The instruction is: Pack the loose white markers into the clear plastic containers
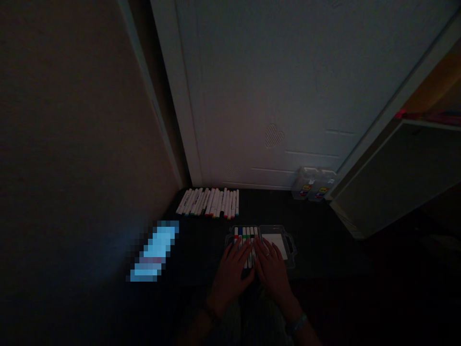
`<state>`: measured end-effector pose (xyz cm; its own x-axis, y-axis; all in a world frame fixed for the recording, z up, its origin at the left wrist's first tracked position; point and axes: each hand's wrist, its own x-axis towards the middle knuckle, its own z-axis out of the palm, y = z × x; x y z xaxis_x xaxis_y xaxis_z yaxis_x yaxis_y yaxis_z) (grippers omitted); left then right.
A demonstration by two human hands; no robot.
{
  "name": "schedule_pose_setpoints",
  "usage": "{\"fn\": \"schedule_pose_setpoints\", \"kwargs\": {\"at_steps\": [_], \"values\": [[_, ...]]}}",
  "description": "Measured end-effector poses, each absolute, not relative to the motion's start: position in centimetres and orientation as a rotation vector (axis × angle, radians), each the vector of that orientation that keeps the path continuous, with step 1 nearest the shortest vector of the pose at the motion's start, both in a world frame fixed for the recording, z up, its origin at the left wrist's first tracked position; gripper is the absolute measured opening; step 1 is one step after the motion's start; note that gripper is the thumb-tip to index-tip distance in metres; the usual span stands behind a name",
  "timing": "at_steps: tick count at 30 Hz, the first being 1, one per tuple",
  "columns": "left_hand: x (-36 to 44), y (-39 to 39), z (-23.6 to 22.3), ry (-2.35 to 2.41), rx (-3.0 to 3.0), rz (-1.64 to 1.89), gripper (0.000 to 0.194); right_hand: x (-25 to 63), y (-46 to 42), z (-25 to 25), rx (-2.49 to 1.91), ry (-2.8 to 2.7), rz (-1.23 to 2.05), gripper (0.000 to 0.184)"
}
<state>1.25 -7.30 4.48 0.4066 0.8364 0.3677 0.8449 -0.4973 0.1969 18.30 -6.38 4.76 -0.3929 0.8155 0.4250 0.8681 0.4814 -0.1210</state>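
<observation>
An open clear plastic case [291, 245] lies flat on the dark table in front of me. Its left half holds a row of white markers [249, 262] with red, blue, green and black parts. My left hand [234, 269] rests over these markers, fingers stretched out across them. Beside it, my right hand [270, 264] lies with straight fingers over the right end of the row and the case's middle, a ring on one finger. A white sheet [279, 242] shows in the case's right half. The room is dim, and both palms' undersides are hidden.
Several loose white markers [212, 202] lie side by side at the table's back left. Two clear cases, a left one [304, 185] and a right one [323, 186], stand against the white panel [252, 96] at the back right. A bright pixelated patch [154, 252] glows at left.
</observation>
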Motion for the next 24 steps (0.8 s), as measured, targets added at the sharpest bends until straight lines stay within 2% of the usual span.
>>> {"fn": "schedule_pose_setpoints", "kwargs": {"at_steps": [16,24], "values": [[0.9,-7.2,4.4,-1.550,-2.658,-0.669,0.062,19.1,-6.8,5.0,-1.303,-2.290,-0.097,0.045],[-0.4,-7.3,4.2,-1.599,-2.634,-0.806,0.056,19.1,-7.7,4.3,-1.478,-2.117,-0.159,0.042]]}}
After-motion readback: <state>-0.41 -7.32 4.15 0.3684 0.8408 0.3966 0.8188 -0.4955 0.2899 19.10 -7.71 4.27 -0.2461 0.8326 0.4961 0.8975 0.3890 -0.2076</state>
